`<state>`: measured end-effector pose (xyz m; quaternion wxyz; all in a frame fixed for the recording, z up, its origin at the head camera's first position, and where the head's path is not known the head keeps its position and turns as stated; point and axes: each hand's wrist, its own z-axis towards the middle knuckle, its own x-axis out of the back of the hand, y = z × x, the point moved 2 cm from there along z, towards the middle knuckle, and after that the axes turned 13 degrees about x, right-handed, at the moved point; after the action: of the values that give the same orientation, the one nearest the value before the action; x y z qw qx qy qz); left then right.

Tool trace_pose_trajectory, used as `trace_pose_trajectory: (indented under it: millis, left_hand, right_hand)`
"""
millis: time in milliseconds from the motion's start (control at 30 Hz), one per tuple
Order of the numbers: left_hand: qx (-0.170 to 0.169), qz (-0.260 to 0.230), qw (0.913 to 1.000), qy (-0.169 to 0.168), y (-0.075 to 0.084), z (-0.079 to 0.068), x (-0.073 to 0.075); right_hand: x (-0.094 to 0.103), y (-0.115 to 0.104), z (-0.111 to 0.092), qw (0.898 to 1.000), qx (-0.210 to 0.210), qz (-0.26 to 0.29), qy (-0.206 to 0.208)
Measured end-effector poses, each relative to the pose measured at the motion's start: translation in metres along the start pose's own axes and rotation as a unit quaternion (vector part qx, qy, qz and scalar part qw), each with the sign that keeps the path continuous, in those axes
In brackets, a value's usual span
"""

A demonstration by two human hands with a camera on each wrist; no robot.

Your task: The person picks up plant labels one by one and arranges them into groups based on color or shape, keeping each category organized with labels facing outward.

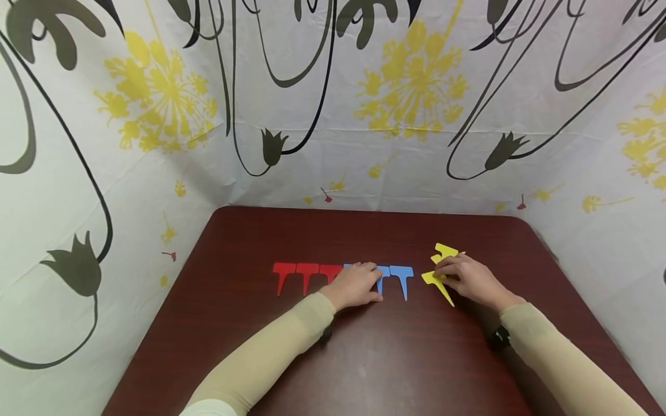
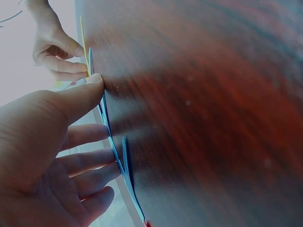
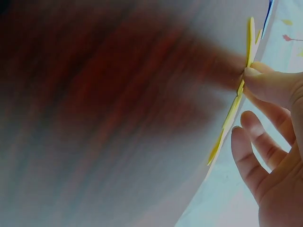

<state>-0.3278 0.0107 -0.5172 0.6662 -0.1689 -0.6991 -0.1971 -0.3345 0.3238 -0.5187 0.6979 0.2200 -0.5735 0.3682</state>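
Note:
Three red T-shaped plant labels lie side by side on the table, the rightmost partly behind my left hand. Three blue plant labels continue that row to the right. My left hand spans the blue ones with fingers spread and fairly straight, its fingertips touching them in the left wrist view. Several yellow plant labels lie askew at the right end. My right hand pinches a yellow plant label between thumb and index finger, its stem slanting down to the right. The other right fingers hang free in the right wrist view.
The dark reddish-brown table has rounded far corners. Behind and beside it hangs a white cloth printed with yellow and dark flowers. A dark wrist strap shows at the right cuff.

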Motion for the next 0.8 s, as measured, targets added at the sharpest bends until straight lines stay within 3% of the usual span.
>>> trace_pose_trajectory:
  millis: [800]
  left_hand:
    - [-0.003,-0.007,1.0000,0.005,-0.002,-0.002,0.000]
  right_hand:
    - [-0.005,-0.002,0.018,1.000,0.001,-0.013,-0.009]
